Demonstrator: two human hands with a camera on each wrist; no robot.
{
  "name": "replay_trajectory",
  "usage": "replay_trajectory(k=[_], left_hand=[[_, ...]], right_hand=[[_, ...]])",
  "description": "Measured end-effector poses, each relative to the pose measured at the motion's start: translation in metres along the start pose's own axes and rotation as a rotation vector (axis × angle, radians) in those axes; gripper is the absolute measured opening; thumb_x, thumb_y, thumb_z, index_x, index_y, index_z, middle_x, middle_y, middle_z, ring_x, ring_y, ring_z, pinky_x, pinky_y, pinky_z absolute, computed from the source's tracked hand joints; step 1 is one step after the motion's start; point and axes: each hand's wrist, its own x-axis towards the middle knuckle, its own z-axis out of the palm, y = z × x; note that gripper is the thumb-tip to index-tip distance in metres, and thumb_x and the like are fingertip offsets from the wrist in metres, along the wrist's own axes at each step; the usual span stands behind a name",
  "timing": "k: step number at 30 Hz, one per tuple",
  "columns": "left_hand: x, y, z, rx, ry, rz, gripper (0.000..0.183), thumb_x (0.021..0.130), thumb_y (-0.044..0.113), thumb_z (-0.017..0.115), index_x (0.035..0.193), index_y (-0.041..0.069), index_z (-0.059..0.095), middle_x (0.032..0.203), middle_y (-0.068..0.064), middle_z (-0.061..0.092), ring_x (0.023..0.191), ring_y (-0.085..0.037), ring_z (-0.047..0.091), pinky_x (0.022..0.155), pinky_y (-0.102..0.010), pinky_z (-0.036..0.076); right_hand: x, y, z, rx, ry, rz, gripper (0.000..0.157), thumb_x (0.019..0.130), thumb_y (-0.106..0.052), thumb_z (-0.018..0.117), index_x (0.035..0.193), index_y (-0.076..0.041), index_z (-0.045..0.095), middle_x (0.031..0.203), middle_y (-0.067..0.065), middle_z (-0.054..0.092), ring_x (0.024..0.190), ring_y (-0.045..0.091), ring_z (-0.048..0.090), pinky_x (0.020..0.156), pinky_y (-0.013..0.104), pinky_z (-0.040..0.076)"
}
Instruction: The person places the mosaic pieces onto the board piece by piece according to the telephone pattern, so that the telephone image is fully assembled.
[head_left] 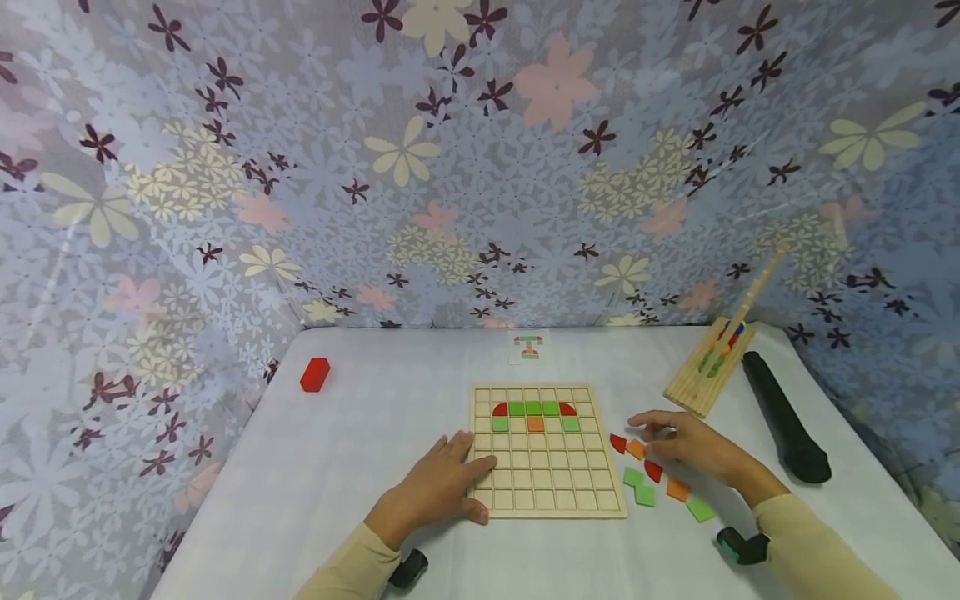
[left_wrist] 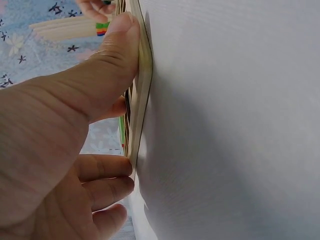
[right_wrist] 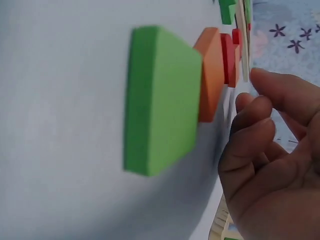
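My left hand (head_left: pixel 442 479) rests at the left edge of a wooden grid board (head_left: pixel 543 481), fingers spread and thumb by its near corner. Colored tiles sit in the board's upper rows: red quarter-rounds (head_left: pixel 501 409) at both ends, green squares (head_left: pixel 533 408) and one orange square (head_left: pixel 536 424). Right of the board, my right hand (head_left: pixel 693 446) hovers over loose tiles with bent fingers; nothing shows between them. Beneath and near it lie red quarter-rounds (head_left: pixel 653 472), orange squares (head_left: pixel 678 489) and green squares (right_wrist: pixel 165 100). In the left wrist view, the left thumb (left_wrist: pixel 122 42) touches the board's rim.
A pattern card (head_left: pixel 530 347) lies behind the board. At the back right stands a wooden rack (head_left: pixel 708 367) with colored pieces, beside a long black object (head_left: pixel 783 421). A red block (head_left: pixel 315 374) sits at far left. Floral cloth (head_left: pixel 480 167) hangs behind the table.
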Motion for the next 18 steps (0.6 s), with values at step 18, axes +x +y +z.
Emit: replay_trajectory(k=[18], left_hand=[[-0.002,0.0,0.002,0.015,-0.003,-0.01,0.083,0.075,0.058,0.075,0.148,0.023,0.055,0.157,-0.024,0.041,0.148,-0.039,0.037,0.121,-0.053,0.031]], right_hand=[[0.003,-0.003,0.012,-0.105,0.032,0.012,0.021,0.093,-0.018,0.074,0.108,-0.006,0.067,0.09,0.005,0.057,0.083,0.02,0.051,0.065,0.028,0.045]])
